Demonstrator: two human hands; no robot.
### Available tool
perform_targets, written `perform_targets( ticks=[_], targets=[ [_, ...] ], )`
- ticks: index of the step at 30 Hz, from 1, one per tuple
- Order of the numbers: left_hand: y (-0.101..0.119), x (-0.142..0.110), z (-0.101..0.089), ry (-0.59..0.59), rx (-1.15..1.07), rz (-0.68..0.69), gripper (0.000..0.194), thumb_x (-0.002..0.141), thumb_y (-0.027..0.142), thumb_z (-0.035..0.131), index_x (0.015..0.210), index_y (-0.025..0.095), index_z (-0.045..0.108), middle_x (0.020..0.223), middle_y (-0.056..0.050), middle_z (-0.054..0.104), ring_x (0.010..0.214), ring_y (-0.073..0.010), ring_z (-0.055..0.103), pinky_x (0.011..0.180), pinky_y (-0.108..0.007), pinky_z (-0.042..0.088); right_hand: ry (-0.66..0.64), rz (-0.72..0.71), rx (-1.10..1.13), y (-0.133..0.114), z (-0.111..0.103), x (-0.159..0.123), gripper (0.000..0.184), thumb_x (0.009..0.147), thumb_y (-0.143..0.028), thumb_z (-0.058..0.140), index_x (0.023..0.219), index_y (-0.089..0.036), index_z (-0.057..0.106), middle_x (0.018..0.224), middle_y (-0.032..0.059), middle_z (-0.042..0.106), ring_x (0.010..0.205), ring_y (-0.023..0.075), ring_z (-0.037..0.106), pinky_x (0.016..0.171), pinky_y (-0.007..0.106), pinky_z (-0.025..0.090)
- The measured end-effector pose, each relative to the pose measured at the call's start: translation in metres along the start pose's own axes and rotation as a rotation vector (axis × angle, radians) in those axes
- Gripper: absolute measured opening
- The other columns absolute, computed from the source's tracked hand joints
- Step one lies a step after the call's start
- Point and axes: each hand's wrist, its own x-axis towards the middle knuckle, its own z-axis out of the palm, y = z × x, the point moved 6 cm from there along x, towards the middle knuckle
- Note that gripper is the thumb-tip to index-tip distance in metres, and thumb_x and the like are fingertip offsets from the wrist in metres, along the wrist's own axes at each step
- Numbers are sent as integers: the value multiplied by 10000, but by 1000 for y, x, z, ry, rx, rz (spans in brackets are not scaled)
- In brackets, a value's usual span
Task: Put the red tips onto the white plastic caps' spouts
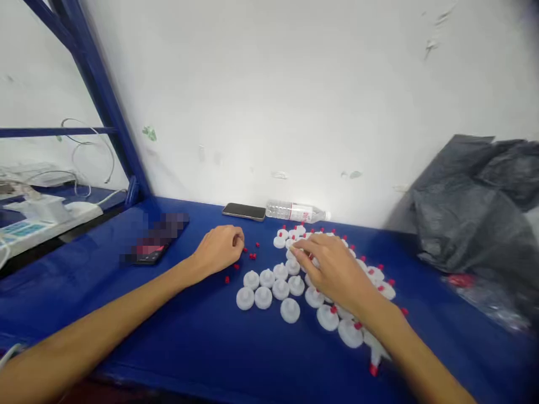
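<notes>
My left hand rests on the blue table with its fingers curled in; whatever they may hold is hidden. Beside it lie several small red caps. My right hand reaches over a cluster of round white plastic discs with short nozzles. Its thumb and forefinger come together above the discs, and what is between them is too small to make out. Nearer me, several white discs show bare nozzles. Around and beyond my right hand, others, such as one white disc, carry red caps on their nozzles. My right hand and forearm hide part of the cluster.
A phone and a clear plastic bottle lie along the wall. Another dark device, partly blurred, is at the left. A black plastic bag stands right. A white power strip with cables sits beyond the blue frame.
</notes>
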Motion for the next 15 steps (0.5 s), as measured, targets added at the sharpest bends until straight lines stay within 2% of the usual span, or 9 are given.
perform_targets(
  ticks=[5,10,12,15],
  targets=[
    [-4,1,1,51,-22,-12,414,1178,150,560,1268,245,952,1326,-134,988,1299,-385,912,1104,-442,654,33,-31,-25,-3,0,-6,496,1343,-477,511,1402,-325,980,1400,95,997,1338,383,903,1243,626,682],
    [-11,2,1,124,-71,5,451,1171,169,507,1258,228,945,1273,-133,982,1244,-380,902,1091,-461,641,-11,-13,-16,-7,15,-11,522,1357,-469,479,1466,-313,965,1492,54,999,1531,422,858,1383,744,630],
    [-11,1,0,156,-98,27,465,1163,177,497,1318,221,934,1209,-122,972,1171,-364,890,1076,-462,638,11,-23,-33,-6,14,-12,506,1353,-446,496,1518,-299,950,1534,65,986,1565,429,852,1399,762,632],
    [-8,-1,-3,204,-136,71,493,1154,186,486,1418,216,901,1156,-93,946,1082,-330,861,1060,-450,631,114,-69,-57,-6,3,-12,461,1334,-403,553,1592,-278,914,1590,114,962,1531,409,883,1375,725,683]
  ],
)
